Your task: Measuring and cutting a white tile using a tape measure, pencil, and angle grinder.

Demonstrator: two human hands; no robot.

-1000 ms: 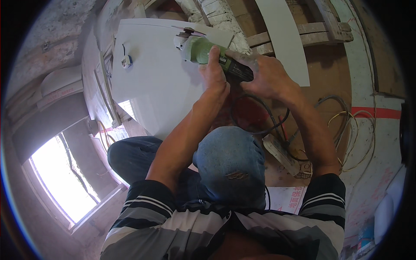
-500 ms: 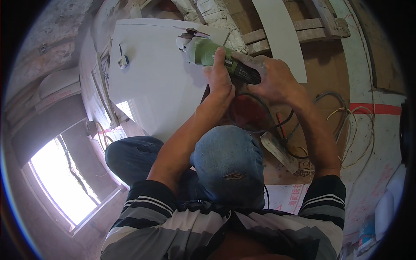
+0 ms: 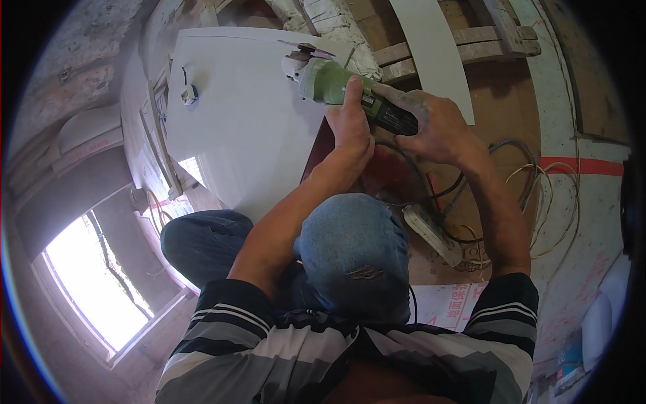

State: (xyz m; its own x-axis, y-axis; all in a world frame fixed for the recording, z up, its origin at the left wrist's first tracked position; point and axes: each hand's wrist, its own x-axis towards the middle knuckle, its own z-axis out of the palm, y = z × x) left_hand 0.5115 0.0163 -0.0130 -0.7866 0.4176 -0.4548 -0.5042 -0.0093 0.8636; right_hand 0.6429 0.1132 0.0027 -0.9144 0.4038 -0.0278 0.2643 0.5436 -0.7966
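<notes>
A green angle grinder [image 3: 331,82] is held in both hands over the right edge of a large glossy white tile [image 3: 235,128]. Around its green body, near the head, my left hand [image 3: 351,120] is closed, with the thumb lying along the top. Farther back, my right hand [image 3: 436,124] grips the dark rear of the tool. The grinder's disc [image 3: 315,50] sits at the tile's far edge; whether it touches the tile I cannot tell. A tape measure [image 3: 189,94] lies on the tile at the left.
A white power strip [image 3: 431,234] lies on cardboard to the right of my knee [image 3: 353,259], among looped cables [image 3: 531,185]. Beyond the hands are wooden slats [image 3: 464,44] with a narrow white strip [image 3: 434,60] across them. A bright opening [image 3: 97,283] is at the left.
The grinder and both hands have shifted slightly to the right along the tile's far edge. Both hands keep their grip; the tape measure stays on the tile.
</notes>
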